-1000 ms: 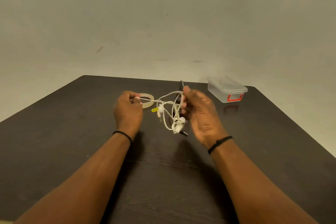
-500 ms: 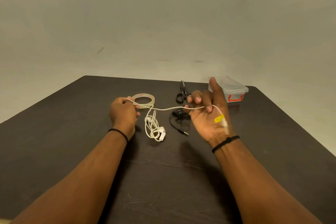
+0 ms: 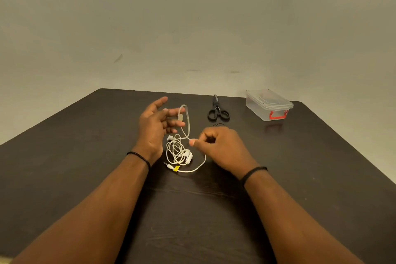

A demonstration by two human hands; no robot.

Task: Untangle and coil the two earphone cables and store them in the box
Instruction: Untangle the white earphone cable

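left hand (image 3: 154, 127) spread, white earphone cable (image 3: 179, 152) looped over its fingers; right hand (image 3: 222, 148) pinches that cable, whose coils lie between both hands.

- Left hand (image 3: 153, 126), fingers spread, white earphone cable (image 3: 177, 150) looped over the fingertips.
- Right hand (image 3: 222, 148) pinches the same cable; its tangle lies on the dark tabletop (image 3: 64, 167) between the wrists.
- Scissors (image 3: 217, 111) and closed clear box (image 3: 269, 105) near the far right corner.
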